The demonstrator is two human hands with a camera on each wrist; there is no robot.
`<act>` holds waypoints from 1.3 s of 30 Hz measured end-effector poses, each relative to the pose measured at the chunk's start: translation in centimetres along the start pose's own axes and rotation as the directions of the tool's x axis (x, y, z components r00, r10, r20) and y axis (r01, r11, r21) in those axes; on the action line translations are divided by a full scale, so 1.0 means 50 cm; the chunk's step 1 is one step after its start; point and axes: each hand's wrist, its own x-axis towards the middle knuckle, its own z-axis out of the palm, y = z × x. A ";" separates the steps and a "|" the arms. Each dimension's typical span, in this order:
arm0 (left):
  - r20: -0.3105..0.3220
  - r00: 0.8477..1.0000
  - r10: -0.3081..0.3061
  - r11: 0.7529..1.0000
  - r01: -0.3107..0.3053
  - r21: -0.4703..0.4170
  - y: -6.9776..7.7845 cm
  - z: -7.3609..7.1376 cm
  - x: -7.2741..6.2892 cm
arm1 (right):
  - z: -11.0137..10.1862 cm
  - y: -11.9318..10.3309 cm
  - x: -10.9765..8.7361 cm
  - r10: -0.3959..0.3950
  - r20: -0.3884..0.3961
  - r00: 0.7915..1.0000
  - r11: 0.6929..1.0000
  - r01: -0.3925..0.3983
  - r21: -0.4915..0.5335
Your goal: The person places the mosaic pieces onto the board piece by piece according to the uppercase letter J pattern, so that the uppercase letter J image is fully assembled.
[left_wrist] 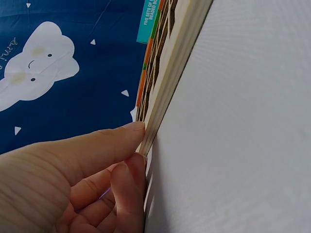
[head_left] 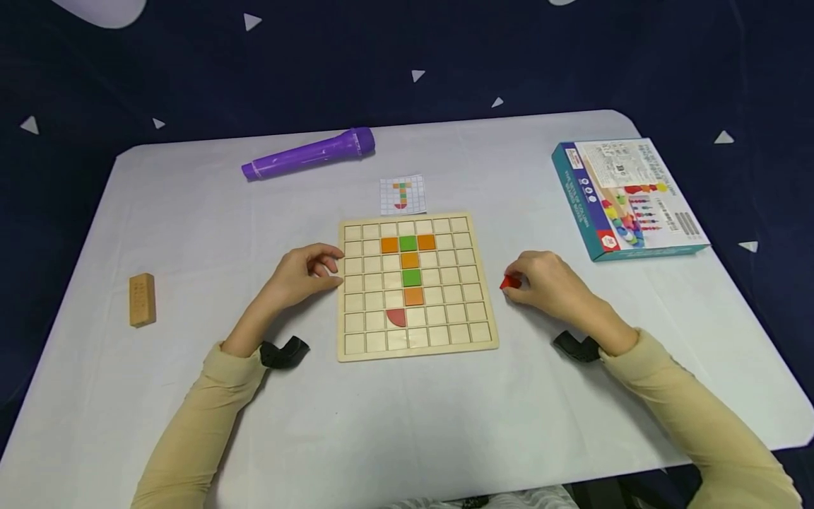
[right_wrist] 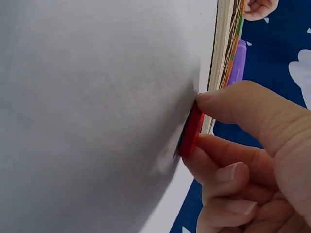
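A square wooden grid board point(head_left: 448, 311) lies mid-table, bearing orange and green square tiles and one red quarter-round tile point(head_left: 396, 317). My left hand point(head_left: 297, 276) is at the board's left edge, thumb and index fingertip touching it a little apart. To the right of the board, my right hand point(head_left: 550, 286) pinches a red tile point(right_wrist: 192, 131) between thumb and fingers, close to the tabletop. Fingers partly cover that tile, so its full outline is hidden. Beyond the board's far edge lies a small pattern card point(head_left: 388, 201) printed with a coloured figure on a grid.
A purple microphone point(head_left: 305, 156) lies at the back left. At the far left is a tan wooden block point(head_left: 142, 300). A teal-edged toy box point(head_left: 661, 205) occupies the back right. The white tabletop point(head_left: 394, 424) has a dark patterned cloth point(head_left: 356, 49) behind it.
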 end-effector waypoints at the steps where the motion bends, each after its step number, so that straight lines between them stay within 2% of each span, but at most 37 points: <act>1: 0.000 1.000 0.000 1.000 0.000 -0.001 0.001 0.000 0.000 | 0.000 0.000 0.000 -0.008 -0.002 1.000 1.000 0.008 -0.006; 8: 0.000 1.000 -0.004 1.000 0.004 -0.001 0.000 0.000 0.000 | 0.003 -0.008 -0.001 -0.101 -0.059 0.993 0.995 0.101 0.008; 14: -0.001 1.000 -0.001 1.000 0.001 -0.004 0.000 -0.001 -0.001 | 0.004 -0.033 0.002 -0.169 -0.097 0.981 0.985 0.172 0.019; 25: -0.005 1.000 0.007 1.000 -0.007 0.001 0.001 0.002 -0.001 | 0.015 -0.084 0.019 -0.261 -0.073 0.963 0.961 0.266 0.079; 39: -0.014 1.000 0.009 1.000 -0.009 0.003 -0.004 0.004 0.000 | 0.037 -0.139 0.041 -0.391 -0.059 0.919 0.918 0.394 0.049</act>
